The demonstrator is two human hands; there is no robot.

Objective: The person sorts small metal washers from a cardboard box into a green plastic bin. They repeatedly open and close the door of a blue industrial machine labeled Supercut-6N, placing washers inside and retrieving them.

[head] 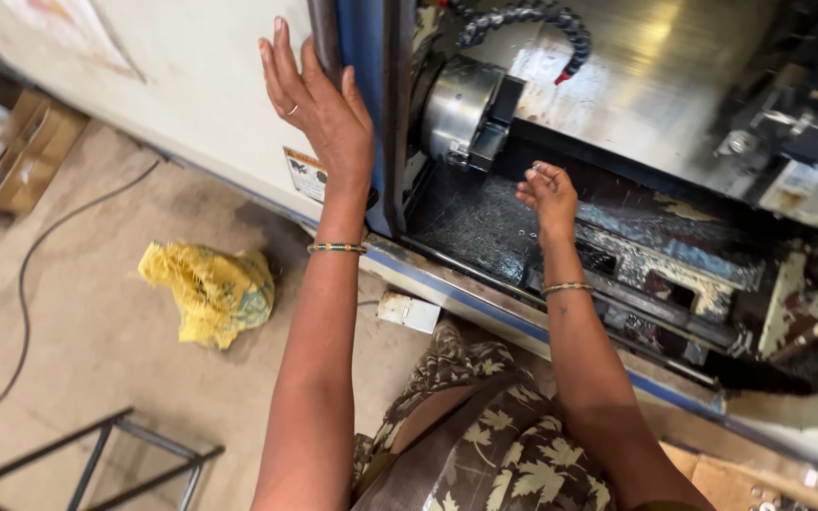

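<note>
Head view: your left hand [319, 104] is up flat, fingers spread apart, palm pressed on the edge of the machine door [191, 85], right by the dark vertical door handle [326, 38] and the blue frame strip [364, 114]. Nothing gripped in it; ring on one finger, bangle at the wrist.

Your right hand [546, 189] is inside the machine enclosure, hovering just below and to the right of the steel chuck [461, 109]. Fingertips are pinched together, curled in; can't tell if there's a small part between them, too small to see. Bangle on that wrist too. Hand is close to the chuck but not touching it.

Below the hand: dark, wet-looking machine bed [471, 222] w/ chips on it, and worn slide rails [674, 270] to the right. A black segmented coolant hose [532, 19] arcs above the chuck.

Outside, on the concrete floor [97, 341]: a crumpled yellow bag [208, 293] near the machine base, a black cable [26, 284], a cardboard box [35, 151] at far left, and a metal frame [97, 464] at bottom left.
</note>
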